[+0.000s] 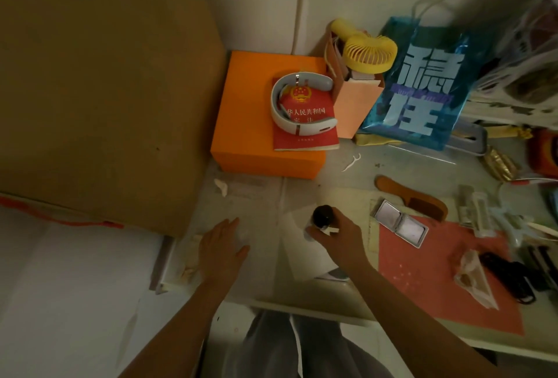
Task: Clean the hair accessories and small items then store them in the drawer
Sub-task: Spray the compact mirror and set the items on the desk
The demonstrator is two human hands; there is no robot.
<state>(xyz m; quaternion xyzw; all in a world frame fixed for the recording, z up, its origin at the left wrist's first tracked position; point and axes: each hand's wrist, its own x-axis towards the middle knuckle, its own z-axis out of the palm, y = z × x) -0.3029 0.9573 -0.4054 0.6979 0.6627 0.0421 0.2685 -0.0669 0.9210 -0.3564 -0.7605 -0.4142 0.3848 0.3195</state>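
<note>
My right hand (339, 237) grips a small bottle with a dark round cap (322, 217) above the white desk top (262, 205). My left hand (222, 246) lies flat with straight fingers on a white tissue (241, 234) at the desk's left side. To the right lie a silver compact mirror (401, 223) and a brown wooden comb (413, 196). Black hair ties (510, 278) and a crumpled wrapper (474, 275) rest on a red mat (428, 281).
An orange box (244, 124) holds a red booklet (305, 124) and a white neck device (290, 106). Behind stand a yellow fan (368, 51) and a blue bag (422, 84). A floss pick (351, 161) lies nearby. A cardboard panel (99, 81) fills the left.
</note>
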